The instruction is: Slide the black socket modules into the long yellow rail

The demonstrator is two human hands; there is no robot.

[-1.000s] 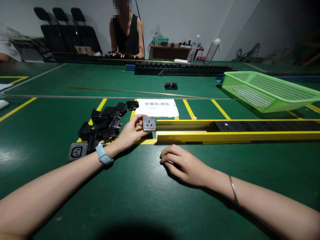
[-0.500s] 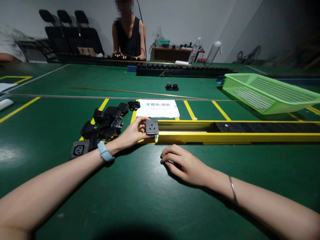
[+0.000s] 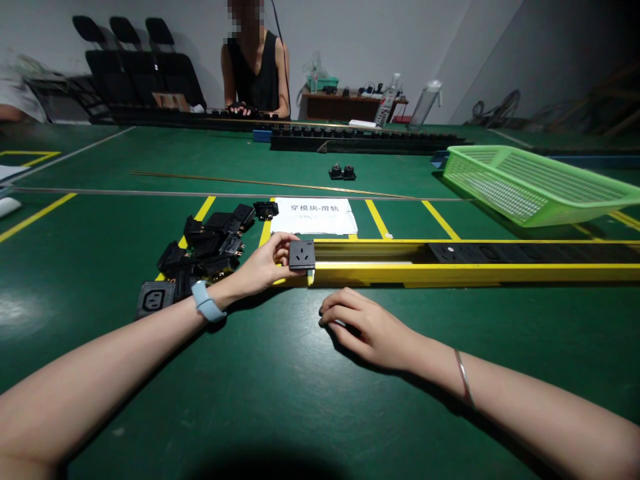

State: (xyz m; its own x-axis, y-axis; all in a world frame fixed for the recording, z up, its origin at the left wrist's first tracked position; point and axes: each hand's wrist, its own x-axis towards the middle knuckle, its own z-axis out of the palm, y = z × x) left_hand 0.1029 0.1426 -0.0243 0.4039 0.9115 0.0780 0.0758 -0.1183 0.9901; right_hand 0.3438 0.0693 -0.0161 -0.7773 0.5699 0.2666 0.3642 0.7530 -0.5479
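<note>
My left hand (image 3: 264,265) pinches a black socket module (image 3: 302,255) between thumb and fingers. The module's slotted face is turned towards me, and it sits at the left end of a long yellow rail (image 3: 380,276). Further right, several black socket modules (image 3: 487,253) lie in the rail's channel. Below the rail's near side my right hand (image 3: 367,328) rests on the green table, fingers loosely bent and nothing visible in them. Beside my left wrist is a pile of loose black modules (image 3: 215,233), one with its socket face (image 3: 154,299) up.
A white paper sign (image 3: 316,217) lies behind the rail. A green plastic basket (image 3: 530,193) stands at the back right. Two small black parts (image 3: 343,173) and a thin rod (image 3: 260,183) lie farther back. Across the table a person (image 3: 255,73) works by a long black rail (image 3: 365,141).
The whole view has shifted very slightly. Both hands and the socket module hold the same place relative to the rail.
</note>
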